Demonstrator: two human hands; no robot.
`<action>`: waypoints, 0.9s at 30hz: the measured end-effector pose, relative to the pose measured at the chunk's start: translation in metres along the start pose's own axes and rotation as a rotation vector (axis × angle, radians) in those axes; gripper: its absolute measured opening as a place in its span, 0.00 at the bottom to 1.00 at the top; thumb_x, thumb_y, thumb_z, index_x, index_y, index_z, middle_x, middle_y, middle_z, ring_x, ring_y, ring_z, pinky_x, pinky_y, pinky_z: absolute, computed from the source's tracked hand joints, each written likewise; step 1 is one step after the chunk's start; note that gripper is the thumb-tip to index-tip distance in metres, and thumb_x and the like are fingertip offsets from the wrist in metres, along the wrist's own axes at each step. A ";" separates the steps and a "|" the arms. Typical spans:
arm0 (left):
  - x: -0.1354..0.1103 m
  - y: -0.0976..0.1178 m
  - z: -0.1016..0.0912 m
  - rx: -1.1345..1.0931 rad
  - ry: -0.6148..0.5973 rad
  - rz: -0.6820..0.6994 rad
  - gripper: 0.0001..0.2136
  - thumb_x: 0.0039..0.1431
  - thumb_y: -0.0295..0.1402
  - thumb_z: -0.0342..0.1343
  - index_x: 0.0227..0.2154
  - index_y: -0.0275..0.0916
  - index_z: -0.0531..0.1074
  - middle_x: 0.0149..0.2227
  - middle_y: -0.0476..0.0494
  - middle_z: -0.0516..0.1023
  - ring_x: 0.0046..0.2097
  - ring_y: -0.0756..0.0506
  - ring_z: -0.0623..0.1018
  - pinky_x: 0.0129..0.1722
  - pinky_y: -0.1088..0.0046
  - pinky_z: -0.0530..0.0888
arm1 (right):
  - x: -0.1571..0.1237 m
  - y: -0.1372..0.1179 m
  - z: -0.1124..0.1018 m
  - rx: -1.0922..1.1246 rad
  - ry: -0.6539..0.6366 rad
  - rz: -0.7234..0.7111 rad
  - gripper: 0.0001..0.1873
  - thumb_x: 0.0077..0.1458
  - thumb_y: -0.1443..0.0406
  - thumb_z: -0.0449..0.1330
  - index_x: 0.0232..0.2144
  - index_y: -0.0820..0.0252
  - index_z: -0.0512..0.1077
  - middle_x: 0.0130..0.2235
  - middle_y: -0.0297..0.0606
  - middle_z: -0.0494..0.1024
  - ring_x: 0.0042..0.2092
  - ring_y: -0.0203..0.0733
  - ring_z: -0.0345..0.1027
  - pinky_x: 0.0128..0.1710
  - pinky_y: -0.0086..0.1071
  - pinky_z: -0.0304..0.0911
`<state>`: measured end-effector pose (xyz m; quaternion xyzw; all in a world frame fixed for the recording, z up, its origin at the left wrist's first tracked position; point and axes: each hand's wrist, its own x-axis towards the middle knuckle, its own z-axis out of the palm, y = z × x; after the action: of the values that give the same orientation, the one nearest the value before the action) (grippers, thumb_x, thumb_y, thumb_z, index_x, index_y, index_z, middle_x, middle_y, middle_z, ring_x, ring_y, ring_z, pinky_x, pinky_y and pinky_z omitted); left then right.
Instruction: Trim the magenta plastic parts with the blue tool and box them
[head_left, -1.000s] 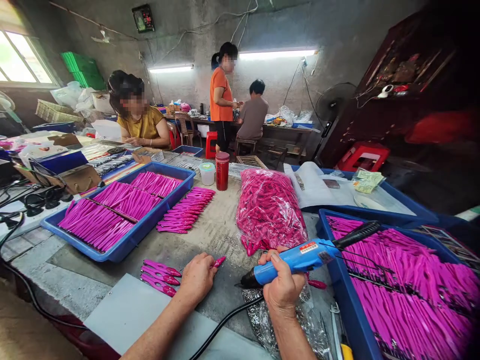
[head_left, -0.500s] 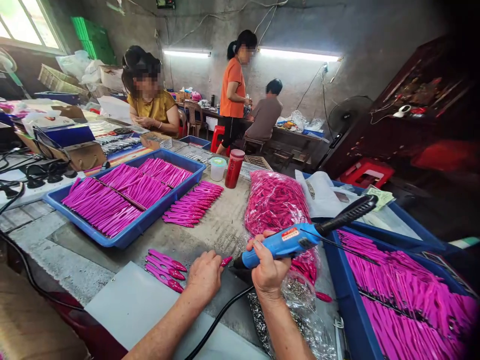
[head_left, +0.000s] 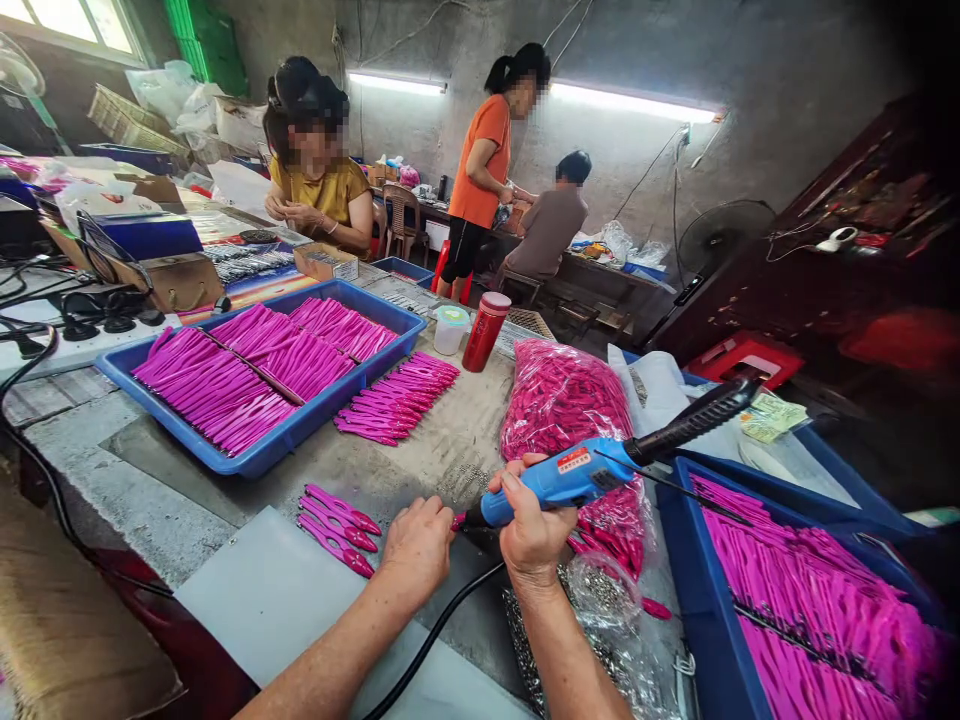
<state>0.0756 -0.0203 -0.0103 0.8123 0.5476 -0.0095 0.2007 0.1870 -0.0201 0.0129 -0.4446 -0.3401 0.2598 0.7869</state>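
My right hand [head_left: 536,520] is wrapped round a blue electric screwdriver [head_left: 559,478] with a black rear end, tilted with its black nose [head_left: 474,514] low over the table. Between the fingers of my left hand [head_left: 420,540] is a slim pink plastic piece [head_left: 458,522]; only its dark pink tip shows. The screwdriver's nose meets that tip. Left of this hand lie several finished-looking pink pieces [head_left: 337,525] with dark tips. Small metal screws [head_left: 474,477] are scattered just beyond the nose.
A blue tray [head_left: 255,450] of pink strips stands left, beside a row of pink pieces [head_left: 397,398]. A bag of dark pink parts [head_left: 566,395], a red bottle [head_left: 487,332] and another blue tray [head_left: 739,640] are around. A black cable [head_left: 431,640] crosses in front. Three people sit or stand beyond.
The screwdriver's nose has come down onto the tip of the pink piece in my left hand, which now shows less. The view has shifted slightly. The standing person leans nearer the seated one.
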 end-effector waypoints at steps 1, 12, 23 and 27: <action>0.000 0.001 -0.001 0.005 -0.004 -0.004 0.09 0.61 0.28 0.47 0.36 0.39 0.73 0.41 0.43 0.74 0.47 0.43 0.72 0.43 0.68 0.68 | 0.000 0.001 0.000 -0.002 0.002 -0.001 0.18 0.41 0.62 0.66 0.33 0.61 0.64 0.23 0.28 0.70 0.21 0.37 0.65 0.26 0.33 0.62; -0.001 0.000 -0.001 0.011 0.016 0.005 0.09 0.62 0.28 0.47 0.37 0.39 0.73 0.40 0.43 0.75 0.46 0.43 0.73 0.44 0.68 0.68 | 0.001 0.001 -0.001 -0.007 -0.008 -0.004 0.18 0.41 0.62 0.65 0.33 0.61 0.64 0.23 0.28 0.69 0.21 0.37 0.65 0.25 0.32 0.63; 0.004 -0.002 0.009 0.015 0.034 0.011 0.10 0.62 0.28 0.46 0.36 0.39 0.74 0.39 0.42 0.75 0.45 0.42 0.73 0.42 0.67 0.68 | -0.002 0.004 0.016 -0.144 -0.100 -0.030 0.15 0.38 0.62 0.63 0.29 0.59 0.64 0.22 0.30 0.68 0.19 0.35 0.62 0.20 0.30 0.61; 0.004 -0.001 0.009 -0.005 0.045 0.020 0.12 0.62 0.28 0.44 0.37 0.40 0.74 0.39 0.42 0.76 0.45 0.42 0.73 0.42 0.67 0.69 | -0.001 0.010 0.017 -0.206 -0.188 0.005 0.14 0.37 0.61 0.62 0.27 0.59 0.64 0.21 0.30 0.68 0.19 0.36 0.62 0.19 0.31 0.61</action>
<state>0.0780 -0.0196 -0.0204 0.8171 0.5440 0.0119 0.1903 0.1720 -0.0070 0.0105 -0.4974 -0.4361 0.2659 0.7012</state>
